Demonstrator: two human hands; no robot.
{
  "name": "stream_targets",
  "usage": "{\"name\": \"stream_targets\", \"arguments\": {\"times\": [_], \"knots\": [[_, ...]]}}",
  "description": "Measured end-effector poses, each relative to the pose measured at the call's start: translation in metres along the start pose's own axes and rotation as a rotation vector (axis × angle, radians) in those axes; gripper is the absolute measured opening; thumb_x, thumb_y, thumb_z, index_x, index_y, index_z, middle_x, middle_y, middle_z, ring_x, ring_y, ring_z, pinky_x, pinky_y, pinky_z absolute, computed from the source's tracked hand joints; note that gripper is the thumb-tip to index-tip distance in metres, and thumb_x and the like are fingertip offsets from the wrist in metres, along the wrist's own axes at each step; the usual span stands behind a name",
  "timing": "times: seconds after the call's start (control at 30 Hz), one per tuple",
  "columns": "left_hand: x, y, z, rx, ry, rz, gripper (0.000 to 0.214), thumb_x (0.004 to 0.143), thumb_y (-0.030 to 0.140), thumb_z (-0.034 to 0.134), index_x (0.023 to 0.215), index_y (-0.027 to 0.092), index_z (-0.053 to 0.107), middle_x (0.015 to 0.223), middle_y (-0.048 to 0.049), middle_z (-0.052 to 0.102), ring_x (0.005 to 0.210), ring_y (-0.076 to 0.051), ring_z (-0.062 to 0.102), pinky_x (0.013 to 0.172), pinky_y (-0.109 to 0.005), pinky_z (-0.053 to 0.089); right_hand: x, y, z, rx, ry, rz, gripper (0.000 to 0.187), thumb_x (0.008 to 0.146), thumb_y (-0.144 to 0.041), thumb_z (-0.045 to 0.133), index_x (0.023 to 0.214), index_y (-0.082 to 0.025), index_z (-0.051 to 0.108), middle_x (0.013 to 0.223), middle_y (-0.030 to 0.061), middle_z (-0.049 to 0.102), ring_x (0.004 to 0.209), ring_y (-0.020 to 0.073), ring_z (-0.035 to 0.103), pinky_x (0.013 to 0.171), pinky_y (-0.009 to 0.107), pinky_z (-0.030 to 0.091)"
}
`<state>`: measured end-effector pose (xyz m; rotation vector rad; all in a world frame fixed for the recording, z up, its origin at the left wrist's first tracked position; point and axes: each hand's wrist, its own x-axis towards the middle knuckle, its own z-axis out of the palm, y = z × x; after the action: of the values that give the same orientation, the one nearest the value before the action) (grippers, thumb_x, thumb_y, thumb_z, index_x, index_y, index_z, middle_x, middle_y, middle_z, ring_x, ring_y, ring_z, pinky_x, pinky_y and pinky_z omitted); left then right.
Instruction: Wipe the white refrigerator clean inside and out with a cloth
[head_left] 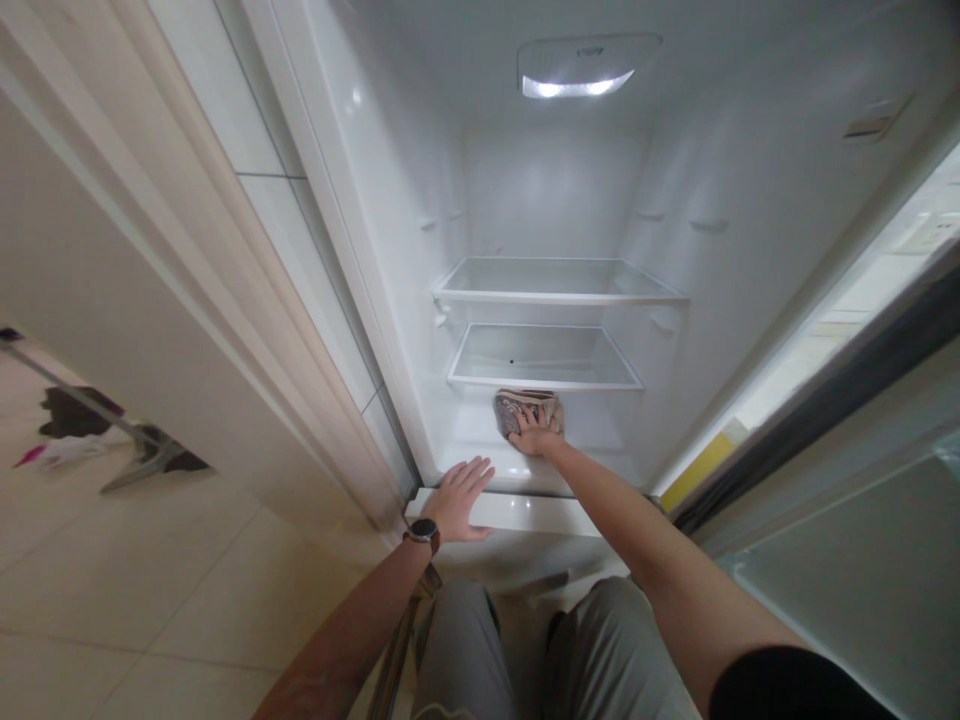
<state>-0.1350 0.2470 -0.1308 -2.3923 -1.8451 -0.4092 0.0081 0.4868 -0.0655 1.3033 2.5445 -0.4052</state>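
My right hand (535, 436) reaches into the lower part of a fridge and presses down on a bunched, patterned grey-brown cloth (510, 404). Its fingers bend over the cloth, which lies on the white fridge floor (600, 440) beneath the lowest glass shelf. On the white front ledge (529, 513), at its left end, rests my left hand (459, 500), open with fingers stretched and holding nothing. A dark round watch is on that wrist.
Two glass shelves, an upper one (562, 297) and a lower one (555, 384), span the fridge above my right hand. The fridge door (862, 560) stands open at right. A pale door frame (225, 330) runs close on the left. My knees are just before the ledge.
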Motion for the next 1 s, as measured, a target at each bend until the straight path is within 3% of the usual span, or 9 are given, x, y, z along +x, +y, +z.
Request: {"name": "stream_targets", "arguments": {"times": [1.0], "knots": [[-0.0002,0.0005,0.0004,-0.021,0.002,-0.007,0.121,0.071,0.063,0.079,0.170,0.019,0.023,0.175,-0.0155,0.028,0.161,-0.039,0.024,0.130,-0.057,0.019,-0.0025,-0.0003,-0.0003,-0.008,0.012,-0.006,0.086,0.097,-0.063,0.029,0.173,-0.028,0.007,0.179,-0.0029,-0.009,0.162,0.0400,-0.016,0.128,0.068,0.003]]}}
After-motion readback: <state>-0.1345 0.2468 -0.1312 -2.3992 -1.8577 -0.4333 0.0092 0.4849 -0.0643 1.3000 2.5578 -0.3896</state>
